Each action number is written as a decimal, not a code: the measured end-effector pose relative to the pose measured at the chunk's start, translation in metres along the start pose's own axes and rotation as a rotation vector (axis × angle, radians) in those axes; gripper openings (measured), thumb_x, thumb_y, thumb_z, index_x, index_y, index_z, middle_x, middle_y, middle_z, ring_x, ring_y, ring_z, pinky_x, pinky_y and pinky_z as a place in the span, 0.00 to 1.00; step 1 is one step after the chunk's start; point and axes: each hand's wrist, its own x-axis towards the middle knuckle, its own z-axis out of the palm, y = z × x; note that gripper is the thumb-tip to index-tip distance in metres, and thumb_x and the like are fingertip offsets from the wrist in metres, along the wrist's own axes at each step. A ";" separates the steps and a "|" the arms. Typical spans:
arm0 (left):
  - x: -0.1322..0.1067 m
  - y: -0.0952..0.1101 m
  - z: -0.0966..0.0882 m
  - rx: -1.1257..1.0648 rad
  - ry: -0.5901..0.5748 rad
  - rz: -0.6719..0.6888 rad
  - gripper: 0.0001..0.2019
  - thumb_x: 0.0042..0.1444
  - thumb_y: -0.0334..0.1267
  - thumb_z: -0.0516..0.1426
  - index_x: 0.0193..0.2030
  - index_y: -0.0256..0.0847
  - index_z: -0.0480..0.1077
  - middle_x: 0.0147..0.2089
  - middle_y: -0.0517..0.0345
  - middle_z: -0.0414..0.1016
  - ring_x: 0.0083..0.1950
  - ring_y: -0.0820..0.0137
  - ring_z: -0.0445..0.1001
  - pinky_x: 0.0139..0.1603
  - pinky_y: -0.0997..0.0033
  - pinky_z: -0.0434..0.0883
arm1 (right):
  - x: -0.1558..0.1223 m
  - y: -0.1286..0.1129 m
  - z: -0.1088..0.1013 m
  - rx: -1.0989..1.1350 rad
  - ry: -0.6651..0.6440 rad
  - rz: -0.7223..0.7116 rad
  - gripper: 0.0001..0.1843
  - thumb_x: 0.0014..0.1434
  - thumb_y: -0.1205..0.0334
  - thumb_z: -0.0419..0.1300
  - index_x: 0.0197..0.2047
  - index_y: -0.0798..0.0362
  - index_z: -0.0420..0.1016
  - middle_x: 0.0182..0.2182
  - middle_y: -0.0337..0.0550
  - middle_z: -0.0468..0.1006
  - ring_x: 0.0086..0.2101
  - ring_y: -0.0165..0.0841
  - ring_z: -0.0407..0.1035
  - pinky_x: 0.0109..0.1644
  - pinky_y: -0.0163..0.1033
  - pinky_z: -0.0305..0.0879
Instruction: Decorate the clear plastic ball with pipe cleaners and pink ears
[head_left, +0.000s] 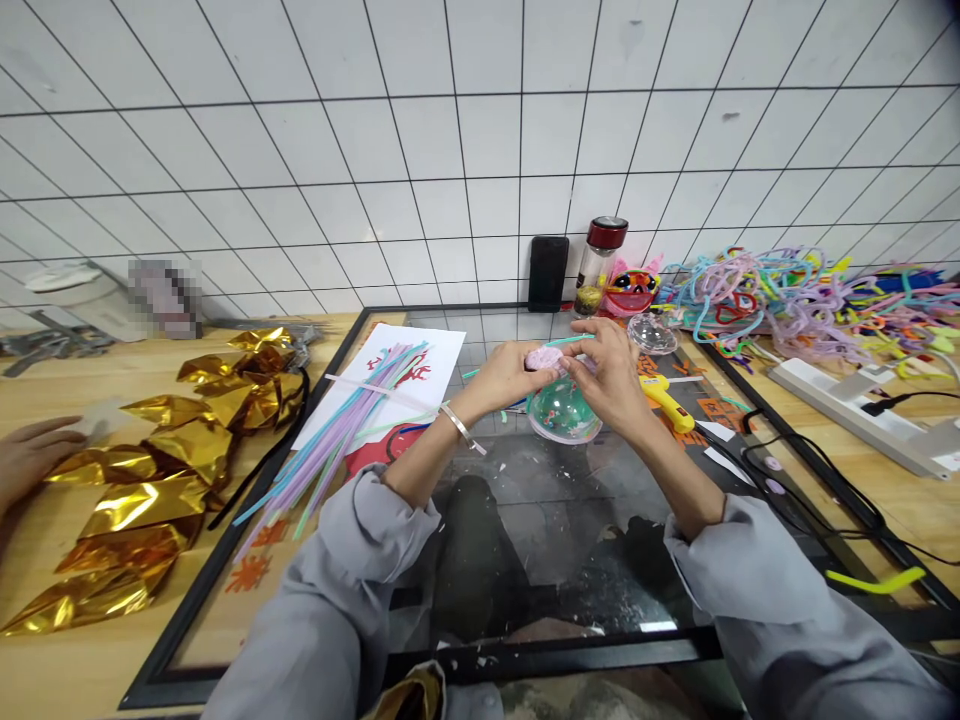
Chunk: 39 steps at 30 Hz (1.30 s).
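My left hand [504, 380] pinches a lilac fuzzy piece [544, 359], which looks like coiled pipe cleaner, between thumb and fingers. My right hand [611, 378] meets it from the other side, its fingertips closed on the piece's right edge. A teal pipe cleaner [568, 340] sticks out by the right fingers; where it is held is hidden. Just below both hands, a clear plastic dome [566, 418] with green and small red bits inside rests on the glass. A yellow glue gun [667, 402] lies right of my right wrist.
Loose pipe cleaners [352, 420] lie across white paper [439, 350] at left. Gold foil [161, 500] and another person's hand [34, 455] are further left. A phone [548, 274], bottle [598, 265], pink figure [631, 288], tangled pipe cleaners [757, 300] and power strip [862, 415] stand behind and right.
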 end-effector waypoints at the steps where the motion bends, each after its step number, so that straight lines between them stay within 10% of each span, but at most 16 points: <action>1: -0.001 -0.001 0.002 -0.003 0.016 -0.008 0.11 0.49 0.44 0.58 0.27 0.37 0.68 0.24 0.65 0.60 0.28 0.76 0.57 0.28 0.75 0.53 | -0.001 0.000 0.001 0.007 0.016 -0.005 0.08 0.62 0.58 0.59 0.34 0.49 0.78 0.53 0.49 0.76 0.58 0.49 0.65 0.58 0.59 0.57; 20: -0.008 -0.018 0.028 -0.424 0.227 -0.042 0.13 0.51 0.39 0.65 0.41 0.33 0.78 0.34 0.57 0.79 0.33 0.74 0.71 0.36 0.75 0.68 | -0.020 -0.006 0.020 0.170 0.248 0.038 0.09 0.63 0.57 0.58 0.35 0.49 0.77 0.48 0.49 0.76 0.53 0.44 0.67 0.59 0.54 0.59; 39: -0.017 -0.026 0.057 -0.233 0.503 0.049 0.11 0.58 0.41 0.61 0.43 0.37 0.77 0.46 0.49 0.77 0.46 0.66 0.74 0.45 0.70 0.71 | -0.023 -0.010 0.023 0.175 0.235 0.076 0.09 0.63 0.57 0.56 0.35 0.49 0.76 0.48 0.48 0.76 0.52 0.43 0.67 0.57 0.53 0.60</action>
